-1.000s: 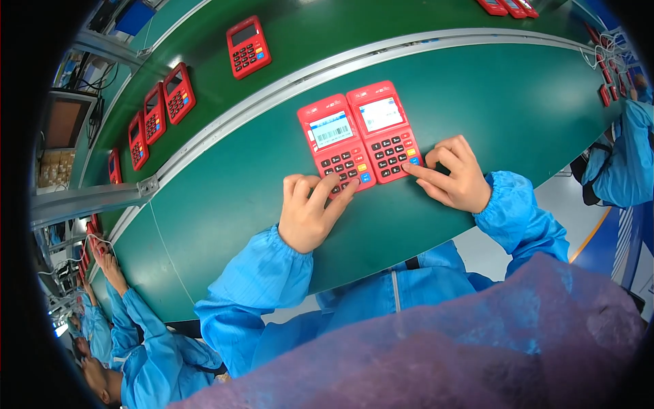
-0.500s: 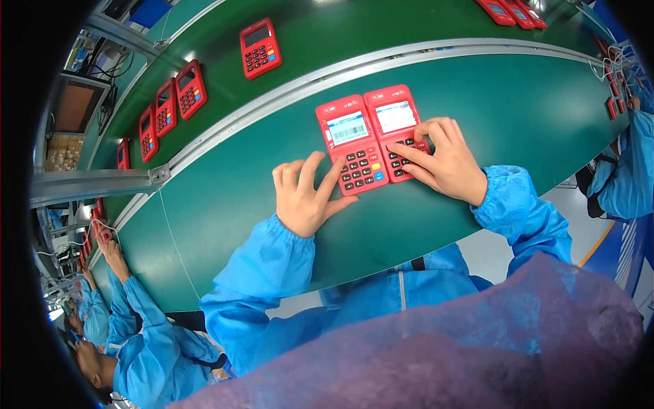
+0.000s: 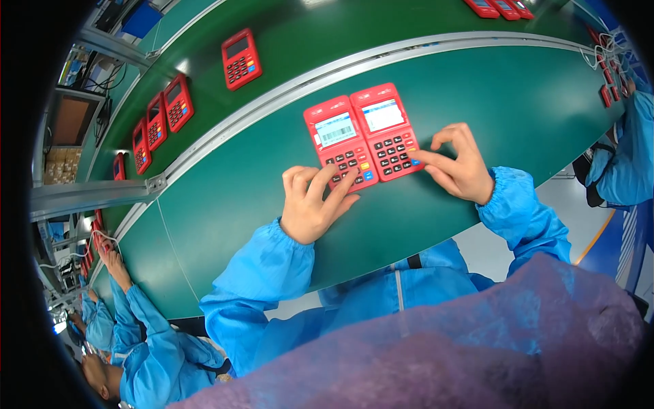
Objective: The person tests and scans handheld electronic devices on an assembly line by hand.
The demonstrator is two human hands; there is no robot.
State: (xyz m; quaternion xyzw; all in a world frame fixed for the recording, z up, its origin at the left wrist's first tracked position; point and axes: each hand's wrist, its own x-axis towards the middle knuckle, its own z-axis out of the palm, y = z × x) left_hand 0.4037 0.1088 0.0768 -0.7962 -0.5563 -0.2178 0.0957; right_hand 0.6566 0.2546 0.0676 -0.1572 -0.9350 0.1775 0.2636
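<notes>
Two red card payment terminals lie side by side on the green table, faces up, with lit screens. The left terminal (image 3: 335, 129) shows a barcode; the right terminal (image 3: 383, 117) has a mostly white screen. My left hand (image 3: 315, 204) is open, its fingertips over the lower keypad of the left terminal, covering some keys. Beside the right terminal is my right hand (image 3: 460, 167), also open, its index finger stretched to the coloured keys at the keypad's right edge. Whether that fingertip presses a key cannot be made out. Neither hand grips anything.
A metal rail (image 3: 272, 103) separates the green table (image 3: 231, 225) from a darker green strip, where a single terminal (image 3: 241, 60) and several others stand to its left. More lie at the far right, near white cables (image 3: 601, 58). Blue-sleeved co-workers (image 3: 160, 347) sit at both sides.
My right hand has drawn back from over the right terminal's keypad to its right edge. My left fingers have moved lower on the left keypad. The view has shifted slightly.
</notes>
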